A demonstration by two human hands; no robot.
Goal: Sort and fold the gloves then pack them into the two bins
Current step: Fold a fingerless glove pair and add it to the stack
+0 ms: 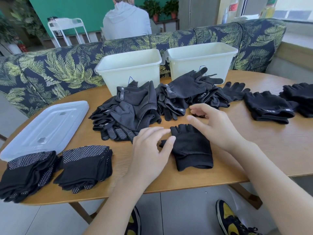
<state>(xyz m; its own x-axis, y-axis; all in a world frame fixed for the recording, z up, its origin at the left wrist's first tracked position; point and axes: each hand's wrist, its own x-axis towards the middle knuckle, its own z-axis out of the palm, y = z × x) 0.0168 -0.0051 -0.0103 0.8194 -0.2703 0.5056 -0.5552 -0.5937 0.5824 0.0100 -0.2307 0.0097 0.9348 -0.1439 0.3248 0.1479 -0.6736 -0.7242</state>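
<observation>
A black fingerless glove (192, 146) lies flat on the wooden table (271, 150) in front of me. My left hand (150, 150) hovers at its left edge, fingers relaxed, thumb tip by the glove's thumb stub. My right hand (215, 126) is above its upper right, fingers spread and holding nothing. An unsorted heap of black gloves (135, 112) lies behind, more of them (191, 94) to its right. Two folded stacks of dotted gloves (84, 167) (27, 173) sit at front left. Folded fingerless stacks (269, 106) (301, 97) sit at right. Two white bins (130, 70) (201, 60) stand at the back.
A translucent lid (45, 126) lies at the table's left. A leaf-patterned sofa back (50, 68) runs behind the table. A person in a grey hoodie (126, 21) sits beyond, facing away. My yellow-black shoes (232, 219) show below the table edge.
</observation>
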